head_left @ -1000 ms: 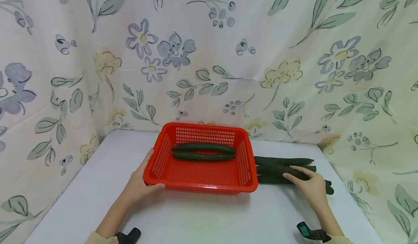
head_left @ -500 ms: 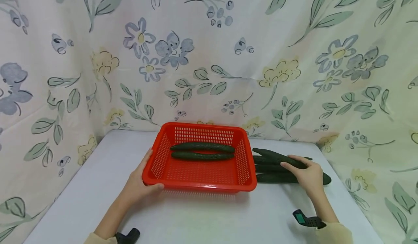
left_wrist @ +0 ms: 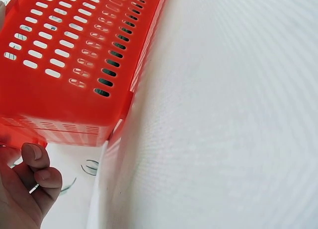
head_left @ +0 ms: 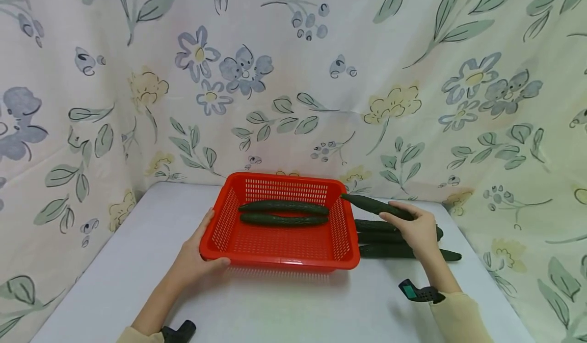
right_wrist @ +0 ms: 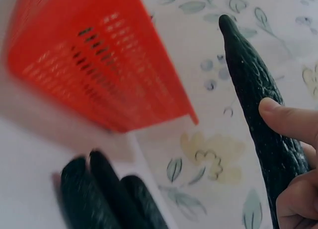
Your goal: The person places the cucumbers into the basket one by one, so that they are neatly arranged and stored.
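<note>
In the head view my left hand [head_left: 194, 261] grips the near left corner of a red plastic basket [head_left: 293, 263], thumb along the front rim. The left wrist view shows that hand's curled fingers [left_wrist: 43, 177] at the basket's edge. Two dark green cucumbers [head_left: 284, 207] lie side by side inside the basket. My right hand [head_left: 419, 226] pinches another cucumber [head_left: 367, 203] between thumb and fingers, raised above the table. Its tip reaches the basket's right rim in the head view; the right wrist view shows the held cucumber [right_wrist: 253, 85] tilted, apart from the basket wall.
Several cucumbers [head_left: 385, 251] lie on the white table [head_left: 293, 312] right of the basket, partly behind my right hand. A floral curtain [head_left: 284, 78] hangs behind the table and along both sides. A black device [head_left: 422, 292] is strapped to my right wrist.
The right hand has lifted one cucumber off the pile and moved it up and left to the basket's right rim. The left hand and basket have stayed in place.
</note>
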